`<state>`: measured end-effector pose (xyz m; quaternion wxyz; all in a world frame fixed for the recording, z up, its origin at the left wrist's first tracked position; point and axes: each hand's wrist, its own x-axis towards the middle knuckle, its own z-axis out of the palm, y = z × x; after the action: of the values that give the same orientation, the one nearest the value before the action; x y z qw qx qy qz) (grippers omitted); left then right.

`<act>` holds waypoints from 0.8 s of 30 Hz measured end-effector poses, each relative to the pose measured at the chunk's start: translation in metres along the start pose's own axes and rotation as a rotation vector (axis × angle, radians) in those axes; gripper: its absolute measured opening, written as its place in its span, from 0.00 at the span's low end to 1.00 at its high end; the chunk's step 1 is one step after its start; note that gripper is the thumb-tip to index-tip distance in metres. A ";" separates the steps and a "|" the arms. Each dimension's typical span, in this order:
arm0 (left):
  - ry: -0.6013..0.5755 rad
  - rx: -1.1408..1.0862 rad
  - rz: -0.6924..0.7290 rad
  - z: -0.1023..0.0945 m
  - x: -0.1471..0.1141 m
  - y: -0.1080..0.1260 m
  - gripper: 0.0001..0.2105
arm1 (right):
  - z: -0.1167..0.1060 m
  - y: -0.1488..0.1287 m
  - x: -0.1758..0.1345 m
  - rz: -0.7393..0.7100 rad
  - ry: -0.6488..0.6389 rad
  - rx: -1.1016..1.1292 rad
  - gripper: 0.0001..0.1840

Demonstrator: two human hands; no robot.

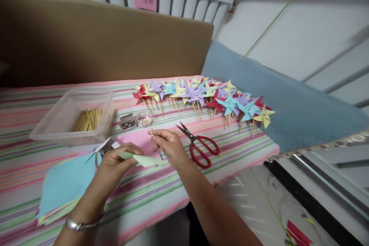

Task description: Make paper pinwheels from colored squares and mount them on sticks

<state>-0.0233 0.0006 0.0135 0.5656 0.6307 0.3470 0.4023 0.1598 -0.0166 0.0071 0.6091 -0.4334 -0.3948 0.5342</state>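
Pinched in my left hand [117,161] is a pale green paper pinwheel [147,160], its blades seen nearly edge-on. My right hand [170,146] is closed at the fingertips on a thin wooden stick [151,133], of which only a short end shows. Beneath both hands lies a pink paper sheet [134,138]. Red-handled scissors [198,144] rest with blades apart just right of my right hand. A small box of metal pins [128,122] and a round clear cup [144,118] with small bits stand beyond my hands.
Finished paper pinwheels [196,94] on sticks crowd the table's back right. A clear plastic bin [63,136] holds wooden sticks [88,120]. Stacked coloured paper [66,180] lies at left. A cardboard panel [109,42] stands along the back of the striped cloth [150,207].
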 end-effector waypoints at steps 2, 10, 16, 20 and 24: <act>0.002 0.031 0.023 0.000 0.000 0.001 0.02 | 0.003 -0.001 -0.003 -0.004 -0.052 -0.052 0.11; 0.074 0.152 0.122 0.004 0.001 0.008 0.02 | 0.008 -0.003 -0.008 0.006 -0.073 -0.069 0.04; 0.100 0.202 0.207 0.007 0.001 0.002 0.03 | 0.011 0.002 -0.012 -0.045 -0.084 -0.150 0.04; 0.140 0.243 0.261 0.010 0.000 -0.001 0.03 | 0.013 -0.001 -0.013 -0.056 -0.088 -0.176 0.02; 0.180 0.282 0.287 0.011 -0.001 -0.001 0.04 | 0.015 -0.003 -0.014 -0.049 -0.093 -0.174 0.02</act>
<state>-0.0140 -0.0054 0.0115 0.3755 0.7080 0.3556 0.4810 0.1455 -0.0294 0.0145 0.5630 -0.4495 -0.4782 0.5022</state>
